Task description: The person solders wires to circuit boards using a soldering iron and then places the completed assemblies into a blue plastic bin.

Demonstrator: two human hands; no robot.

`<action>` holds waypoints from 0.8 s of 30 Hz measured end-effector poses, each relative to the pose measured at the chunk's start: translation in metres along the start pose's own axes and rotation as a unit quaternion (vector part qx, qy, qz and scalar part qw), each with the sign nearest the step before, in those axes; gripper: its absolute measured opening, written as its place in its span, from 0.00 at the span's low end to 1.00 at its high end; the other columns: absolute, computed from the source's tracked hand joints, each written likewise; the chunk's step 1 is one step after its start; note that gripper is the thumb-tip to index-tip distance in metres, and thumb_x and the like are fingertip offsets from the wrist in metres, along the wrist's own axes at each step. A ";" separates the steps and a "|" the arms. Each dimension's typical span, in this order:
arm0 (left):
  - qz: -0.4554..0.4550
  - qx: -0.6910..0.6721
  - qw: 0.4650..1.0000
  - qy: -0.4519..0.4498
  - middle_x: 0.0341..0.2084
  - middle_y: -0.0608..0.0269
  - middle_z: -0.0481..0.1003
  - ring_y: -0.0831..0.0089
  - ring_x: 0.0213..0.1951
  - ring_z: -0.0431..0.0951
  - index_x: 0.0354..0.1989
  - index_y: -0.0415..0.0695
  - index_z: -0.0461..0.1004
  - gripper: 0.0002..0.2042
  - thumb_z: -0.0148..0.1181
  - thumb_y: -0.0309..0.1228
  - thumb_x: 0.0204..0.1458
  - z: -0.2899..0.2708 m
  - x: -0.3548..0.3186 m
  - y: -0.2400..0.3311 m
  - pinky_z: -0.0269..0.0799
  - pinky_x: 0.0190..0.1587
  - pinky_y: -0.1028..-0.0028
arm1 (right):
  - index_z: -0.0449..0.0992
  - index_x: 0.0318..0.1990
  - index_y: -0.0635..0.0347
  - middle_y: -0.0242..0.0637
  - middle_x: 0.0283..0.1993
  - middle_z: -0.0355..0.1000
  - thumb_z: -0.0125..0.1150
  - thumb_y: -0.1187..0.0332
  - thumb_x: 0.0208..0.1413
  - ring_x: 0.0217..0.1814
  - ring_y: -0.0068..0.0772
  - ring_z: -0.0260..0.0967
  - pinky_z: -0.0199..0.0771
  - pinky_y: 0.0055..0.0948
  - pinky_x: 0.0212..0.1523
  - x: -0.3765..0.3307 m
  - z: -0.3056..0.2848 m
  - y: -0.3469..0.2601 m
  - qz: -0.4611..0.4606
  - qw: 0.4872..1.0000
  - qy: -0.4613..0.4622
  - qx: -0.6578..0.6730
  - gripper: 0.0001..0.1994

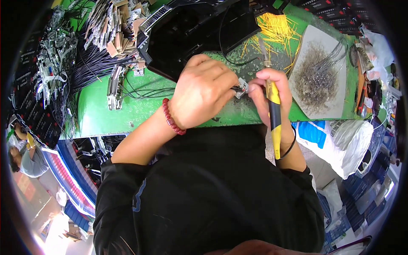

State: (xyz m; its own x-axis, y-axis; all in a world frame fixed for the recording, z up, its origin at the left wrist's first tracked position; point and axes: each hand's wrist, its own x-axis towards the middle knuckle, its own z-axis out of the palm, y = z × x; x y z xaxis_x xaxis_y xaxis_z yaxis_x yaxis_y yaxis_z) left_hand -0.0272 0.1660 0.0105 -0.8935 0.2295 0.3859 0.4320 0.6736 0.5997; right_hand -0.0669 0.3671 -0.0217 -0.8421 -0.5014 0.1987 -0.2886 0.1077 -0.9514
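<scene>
My left hand (205, 91) is closed over the green bench, pinching a small whitish part (241, 88) with black wires between its fingertips. My right hand (285, 95) grips a yellow and black soldering iron (275, 114), whose tip points away from me. Its thumb and fingers come close to the small part; I cannot tell whether they touch it. Black wires (148, 92) run left from under my left hand towards a few flat metal pieces (114, 90). Just beyond my left hand lies a large black plastic housing (187, 36).
Thin yellow sticks or tubes (278, 29) lie scattered at the far right. A white tray (335, 111) holds dark grit and a tangle of fine wire. Bundles of wired parts (55, 72) crowd the left, near brown cardboard pieces (114, 42). Another person (32, 161) is at far left.
</scene>
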 end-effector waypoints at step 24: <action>0.014 0.103 0.990 0.097 0.37 0.68 0.77 0.68 0.32 0.76 0.34 0.48 0.79 0.14 0.69 0.24 0.34 0.016 0.020 0.014 0.68 0.35 0.71 | 0.64 0.52 0.58 0.34 0.30 0.71 0.60 0.87 0.49 0.27 0.18 0.68 0.69 0.17 0.28 0.009 -0.021 0.005 -0.073 0.992 0.097 -0.038 0.24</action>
State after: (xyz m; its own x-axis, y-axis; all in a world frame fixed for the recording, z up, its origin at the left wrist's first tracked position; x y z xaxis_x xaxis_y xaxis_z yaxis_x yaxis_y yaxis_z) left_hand -0.0409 0.1919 0.0153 -0.8327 0.1248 0.5395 0.4046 0.8023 0.4388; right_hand -0.0859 0.3812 -0.0197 -0.8580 -0.3429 0.3824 -0.4419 0.1134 -0.8899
